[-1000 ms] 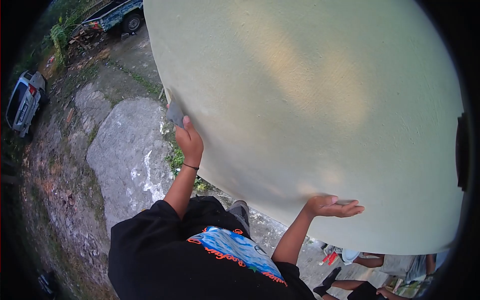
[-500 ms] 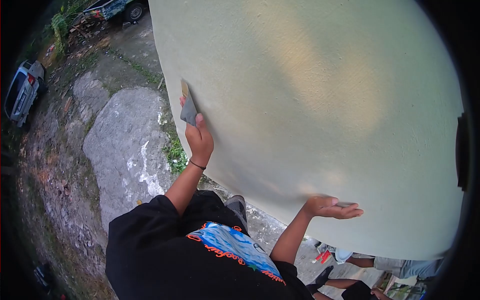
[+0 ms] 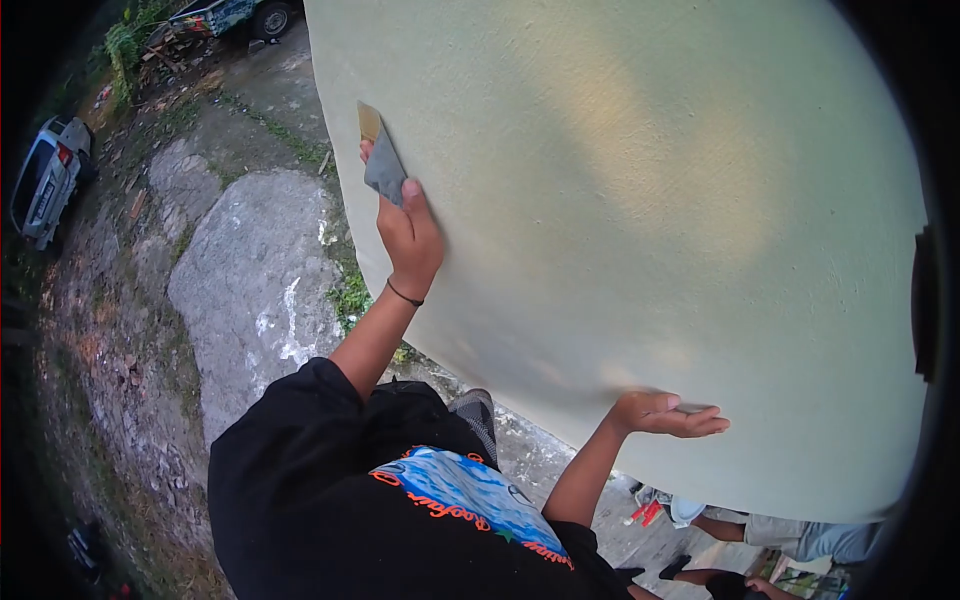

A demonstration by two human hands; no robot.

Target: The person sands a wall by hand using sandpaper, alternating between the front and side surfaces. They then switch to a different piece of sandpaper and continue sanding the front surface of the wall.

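My left hand (image 3: 412,232) is closed on a folded piece of sandpaper (image 3: 388,172), grey on one side and tan at its upper corner. It holds the sandpaper against the pale green wall (image 3: 640,280) near the wall's left edge, with the thumb over the grey face. A thin dark band circles that wrist. Lower on the right, my right hand (image 3: 668,414) is open, its fingers stretched out and its edge close to or touching the wall. Nothing shows in it.
Left of the wall lies rough ground with a grey concrete patch (image 3: 250,270). A silver car (image 3: 48,185) and a truck (image 3: 225,18) stand beyond. At lower right are other people's legs (image 3: 720,527), a white container (image 3: 687,510) and red items (image 3: 650,514).
My left hand has slid up along the wall with the sandpaper. My right hand stays nearly where it was. At lower right, another person's feet have shifted.
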